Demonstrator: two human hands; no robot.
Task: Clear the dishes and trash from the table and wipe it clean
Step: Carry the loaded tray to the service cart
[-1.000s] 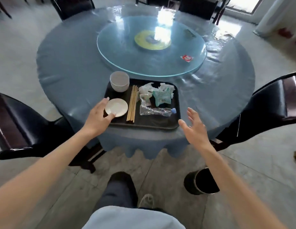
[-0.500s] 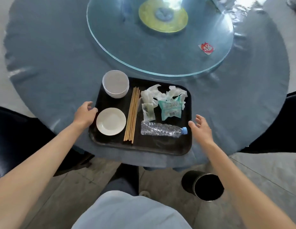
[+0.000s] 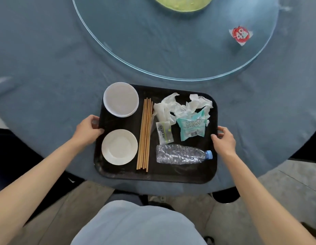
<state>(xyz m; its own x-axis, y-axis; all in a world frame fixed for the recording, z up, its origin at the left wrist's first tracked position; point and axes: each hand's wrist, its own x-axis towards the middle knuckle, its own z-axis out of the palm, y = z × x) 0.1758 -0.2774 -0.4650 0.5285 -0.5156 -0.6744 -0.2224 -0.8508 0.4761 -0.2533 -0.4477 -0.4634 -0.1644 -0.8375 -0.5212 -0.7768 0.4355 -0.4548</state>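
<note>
- Tray (image 3: 171,175) sitting lower centre at table (image 3: 47,71) edge; stiff, likely light; left hand (image 3: 86,131) and right hand (image 3: 224,140) are gripping its short edges.
- Bottle (image 3: 180,154) lying loose, looking ready to roll.
- Bowl (image 3: 120,99), saucer (image 3: 119,146) resting left on tray, looking fragile.
- Chopsticks (image 3: 145,135) lying loose, likely sliding if tilted.

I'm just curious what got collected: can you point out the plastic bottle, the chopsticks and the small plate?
plastic bottle (image 3: 180,154): head view, middle of its crushed clear body.
chopsticks (image 3: 145,133): head view, midway along the bundle.
small plate (image 3: 119,146): head view, centre of its white face.
</note>
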